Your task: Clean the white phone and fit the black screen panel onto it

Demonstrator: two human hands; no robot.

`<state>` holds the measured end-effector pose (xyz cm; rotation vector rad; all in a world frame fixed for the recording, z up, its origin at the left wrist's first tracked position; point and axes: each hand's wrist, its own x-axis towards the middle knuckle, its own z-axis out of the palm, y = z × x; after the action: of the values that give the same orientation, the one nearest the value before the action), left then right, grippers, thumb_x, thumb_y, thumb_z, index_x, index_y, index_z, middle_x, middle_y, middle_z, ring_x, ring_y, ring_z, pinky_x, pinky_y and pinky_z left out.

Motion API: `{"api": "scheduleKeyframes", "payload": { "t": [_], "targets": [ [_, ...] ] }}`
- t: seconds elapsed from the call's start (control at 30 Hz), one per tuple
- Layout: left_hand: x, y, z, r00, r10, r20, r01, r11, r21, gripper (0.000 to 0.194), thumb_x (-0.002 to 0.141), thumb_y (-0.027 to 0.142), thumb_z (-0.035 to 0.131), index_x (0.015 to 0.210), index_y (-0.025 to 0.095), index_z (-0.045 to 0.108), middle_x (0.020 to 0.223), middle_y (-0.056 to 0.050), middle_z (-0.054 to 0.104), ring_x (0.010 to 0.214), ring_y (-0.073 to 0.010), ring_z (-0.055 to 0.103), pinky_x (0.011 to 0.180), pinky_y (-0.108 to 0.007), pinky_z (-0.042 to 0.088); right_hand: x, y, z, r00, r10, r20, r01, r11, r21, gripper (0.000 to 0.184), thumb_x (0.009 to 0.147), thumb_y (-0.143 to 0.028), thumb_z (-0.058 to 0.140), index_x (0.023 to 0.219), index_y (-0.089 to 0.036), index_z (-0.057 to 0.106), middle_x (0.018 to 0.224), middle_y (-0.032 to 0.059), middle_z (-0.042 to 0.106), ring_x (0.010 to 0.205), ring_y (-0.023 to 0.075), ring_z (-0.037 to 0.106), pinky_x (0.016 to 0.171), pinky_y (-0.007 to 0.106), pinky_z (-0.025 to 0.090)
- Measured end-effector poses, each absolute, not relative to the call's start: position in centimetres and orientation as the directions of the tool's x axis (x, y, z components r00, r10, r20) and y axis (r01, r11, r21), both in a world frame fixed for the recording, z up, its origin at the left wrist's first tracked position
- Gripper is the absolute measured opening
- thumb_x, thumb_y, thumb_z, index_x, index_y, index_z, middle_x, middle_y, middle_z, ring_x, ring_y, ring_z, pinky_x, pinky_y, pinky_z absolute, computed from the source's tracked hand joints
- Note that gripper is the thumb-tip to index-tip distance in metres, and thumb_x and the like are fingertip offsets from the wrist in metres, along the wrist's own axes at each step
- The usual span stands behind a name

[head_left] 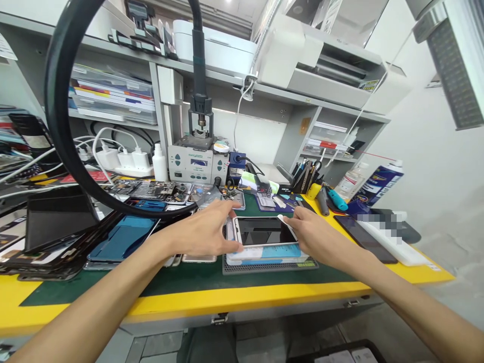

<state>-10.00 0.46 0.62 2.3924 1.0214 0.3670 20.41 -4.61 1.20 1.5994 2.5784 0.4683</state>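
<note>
A smartphone with a white frame and a dark, shiny front lies flat in front of me. Under it are a blue-and-white flat pack and a grey mesh-patterned pad. My left hand grips the phone's left end, thumb at the near edge and fingers at the far edge. At the far right corner, my right hand has its fingers curled closed against the phone. A small white bit shows at those fingertips; its kind is unclear.
Phone parts are stacked at left. Behind stands a grey soldering-type station; a thick black hose arcs across the left. Tweezers, a blue spray can and a dark tablet-like panel are at right. The desk has a yellow edge.
</note>
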Motion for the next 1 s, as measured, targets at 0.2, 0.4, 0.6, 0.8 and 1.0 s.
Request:
{"api": "scheduleKeyframes", "payload": {
  "t": [0.2,0.4,0.6,0.8,1.0],
  "targets": [
    [-10.1,0.5,0.5,0.677,0.736,0.024,0.614,-0.582,0.533,0.094,0.081,0.066,0.069,0.157,0.021,0.036,0.145,-0.015,0.055,0.125,-0.0363,0.060,0.098,-0.043,0.052,21.5,-3.6,1.1,-0.507,0.855,0.110,0.852,0.478,0.215,0.042,0.096,-0.003,0.048,0.130,-0.011,0.072,0.089,0.0078,0.056,0.079,0.0196,0.052,0.072,0.030,0.040],
    [-9.9,0.4,0.8,0.672,0.741,0.016,0.622,-0.576,0.531,0.092,0.082,0.067,0.068,0.155,0.021,0.037,0.147,-0.014,0.054,0.124,-0.0371,0.061,0.101,-0.044,0.051,21.7,-2.8,1.7,-0.555,0.824,0.118,0.830,0.539,0.142,0.042,0.099,-0.005,0.044,0.128,-0.010,0.073,0.089,0.0089,0.059,0.080,0.0197,0.055,0.072,0.030,0.043],
    [-9.8,0.3,0.9,0.663,0.748,0.007,0.631,-0.564,0.532,0.093,0.081,0.066,0.070,0.155,0.020,0.038,0.148,-0.014,0.053,0.122,-0.0366,0.061,0.102,-0.045,0.050,22.6,-3.0,1.4,-0.608,0.781,0.138,0.794,0.598,0.112,0.043,0.099,-0.006,0.044,0.130,-0.012,0.073,0.087,0.0093,0.060,0.078,0.0204,0.053,0.070,0.031,0.043],
    [-9.9,0.3,0.8,0.663,0.749,0.001,0.629,-0.558,0.541,0.093,0.082,0.066,0.069,0.156,0.021,0.036,0.148,-0.014,0.052,0.122,-0.0366,0.062,0.103,-0.045,0.050,23.2,-4.7,1.2,-0.642,0.756,0.126,0.766,0.633,0.112,0.041,0.098,-0.005,0.045,0.128,-0.012,0.073,0.089,0.0085,0.058,0.079,0.0201,0.054,0.072,0.031,0.044],
    [-9.7,0.4,0.9,0.666,0.746,-0.004,0.629,-0.559,0.539,0.092,0.082,0.066,0.069,0.155,0.021,0.037,0.148,-0.013,0.052,0.121,-0.0364,0.062,0.101,-0.044,0.050,22.7,-6.5,0.9,-0.637,0.760,0.131,0.770,0.616,0.167,0.039,0.095,-0.003,0.045,0.124,-0.008,0.071,0.087,0.0080,0.054,0.078,0.0205,0.049,0.070,0.031,0.041]
  ]
}}
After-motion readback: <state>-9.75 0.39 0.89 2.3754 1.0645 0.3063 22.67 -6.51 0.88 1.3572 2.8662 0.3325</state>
